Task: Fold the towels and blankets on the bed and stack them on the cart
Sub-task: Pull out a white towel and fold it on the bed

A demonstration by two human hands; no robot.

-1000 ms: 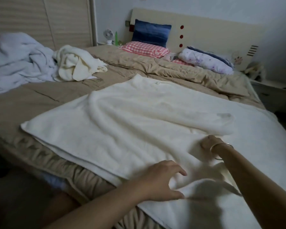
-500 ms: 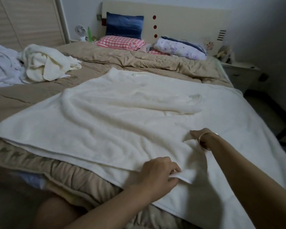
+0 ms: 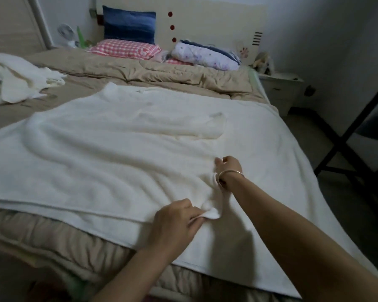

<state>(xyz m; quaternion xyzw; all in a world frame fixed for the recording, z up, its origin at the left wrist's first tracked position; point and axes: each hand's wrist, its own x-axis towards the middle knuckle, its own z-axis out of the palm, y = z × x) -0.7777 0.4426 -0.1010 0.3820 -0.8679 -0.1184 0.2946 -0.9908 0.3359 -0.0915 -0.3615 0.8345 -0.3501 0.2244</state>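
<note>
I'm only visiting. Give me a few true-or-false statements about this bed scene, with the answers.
1. The left hand pinches a corner of the spread white towel. True.
2. The right hand wears no bracelet. False: a bracelet circles its wrist.
3. The blue pillow lies flat beside the hands. False: it leans on the headboard.
4. A crumpled towel lies at the left of the bed. True.
</note>
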